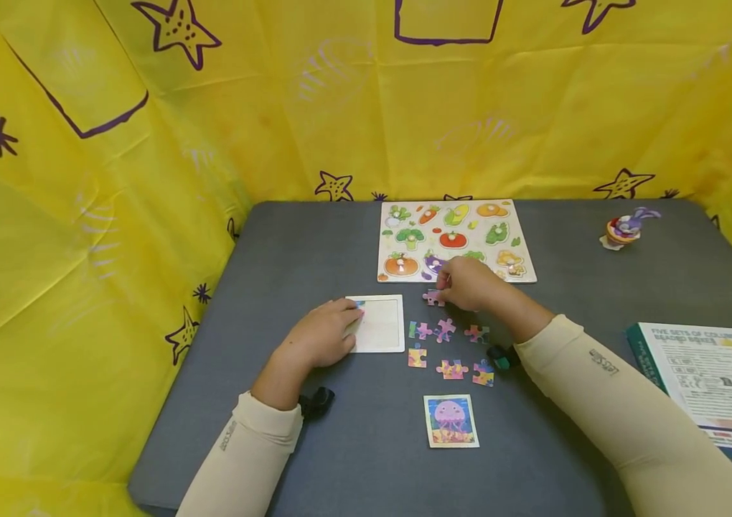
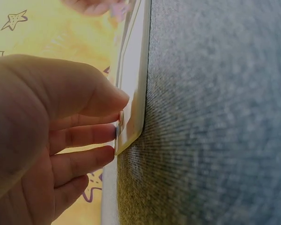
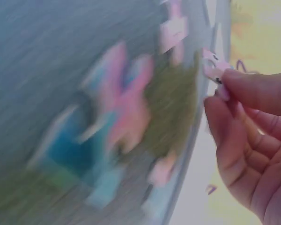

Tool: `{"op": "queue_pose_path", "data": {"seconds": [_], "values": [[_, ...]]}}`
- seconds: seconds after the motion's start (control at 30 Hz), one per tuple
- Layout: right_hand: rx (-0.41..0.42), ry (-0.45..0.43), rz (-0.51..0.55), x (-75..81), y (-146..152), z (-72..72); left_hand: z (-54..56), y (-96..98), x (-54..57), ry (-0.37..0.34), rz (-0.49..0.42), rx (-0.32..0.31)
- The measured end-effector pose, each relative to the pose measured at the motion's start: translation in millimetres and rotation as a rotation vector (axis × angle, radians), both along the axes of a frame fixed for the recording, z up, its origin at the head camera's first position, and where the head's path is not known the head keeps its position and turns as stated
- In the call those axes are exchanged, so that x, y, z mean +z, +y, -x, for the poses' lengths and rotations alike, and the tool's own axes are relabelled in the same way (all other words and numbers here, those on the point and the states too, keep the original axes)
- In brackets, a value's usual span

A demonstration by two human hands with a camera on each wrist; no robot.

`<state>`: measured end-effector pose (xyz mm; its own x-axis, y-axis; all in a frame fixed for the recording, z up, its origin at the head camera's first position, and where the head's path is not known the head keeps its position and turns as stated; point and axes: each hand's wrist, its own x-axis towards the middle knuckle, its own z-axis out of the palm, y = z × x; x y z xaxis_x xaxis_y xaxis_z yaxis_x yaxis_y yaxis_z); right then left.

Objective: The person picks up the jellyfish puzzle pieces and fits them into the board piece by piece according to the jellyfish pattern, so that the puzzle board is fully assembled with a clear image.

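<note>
Puzzle piece (image 1: 432,297), pink, is pinched in the right hand (image 1: 469,282) in the head view, just above the table (image 1: 314,251) or touching it; I cannot tell which. It is beyond a scatter of loose pieces (image 1: 453,370) and near the vegetable board (image 1: 529,273). The left hand (image 1: 322,332) rests at the left side of a white tray (image 1: 382,327), its fingers over the upper left corner, where a bit of coloured piece shows. Nearest the person, below the loose pieces, lies a picture card (image 1: 451,421) of a pink jellyfish. Handling the piece well probably means a light hold by its edge, matching its print to the card, and turning it before lowering it flat.

The left wrist view, low and side-on, adds what the head view hides: the thumb reaches the tray's edge and the fingers lie fairly straight, touching rather than gripping. A piece's thin side shows between thumb and fingers. Steady, gentle pressure there should suffice.

The right wrist view shows the pinch itself, thumb against forefinger, and dark marks on the held piece that are too small to read from above. Nearby pieces are blurred.
</note>
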<state>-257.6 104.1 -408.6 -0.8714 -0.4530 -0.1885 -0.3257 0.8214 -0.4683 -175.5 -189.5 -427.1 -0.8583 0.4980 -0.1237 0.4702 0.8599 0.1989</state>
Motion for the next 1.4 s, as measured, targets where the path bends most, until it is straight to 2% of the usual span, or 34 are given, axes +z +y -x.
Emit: {"op": "queue_pose_path", "data": {"seconds": [0.1,0.23,0.43,0.67,0.87,1.0,1.17,1.33,1.4], "values": [[0.023,-0.008,0.074,5.8,-15,2.0,0.7,1.5,0.2,-0.018,-0.002,0.001],[0.051,-0.069,0.126,7.0,-43,4.2,1.4,3.5,1.0,-0.03,0.008,0.002],[0.102,-0.103,0.118,-3.4,-76,10.5,2.5,5.5,1.5,-0.043,-0.015,0.018],[0.117,-0.092,0.071,-12.6,-92,15.9,4.9,7.3,-1.2,0.0,-0.033,0.01],[0.1,-0.038,-0.006,-11.6,-95,17.3,5.1,8.9,-2.1,0.047,-0.02,-0.002],[0.092,0.007,-0.039,-12.2,-96,17.3,4.2,7.9,-1.7,0.043,-0.01,0.018],[0.108,0.027,-0.026,-12.9,-94,15.2,4.3,7.5,-1.2,0.034,-0.002,0.041],[0.088,0.033,0.002,-0.3,-70,12.3,5.7,9.3,-1.1,0.016,0.001,0.056],[0.084,0.045,-0.018,6.5,-53,11.9,6.9,9.0,-1.8,0.017,0.006,0.061]]}}
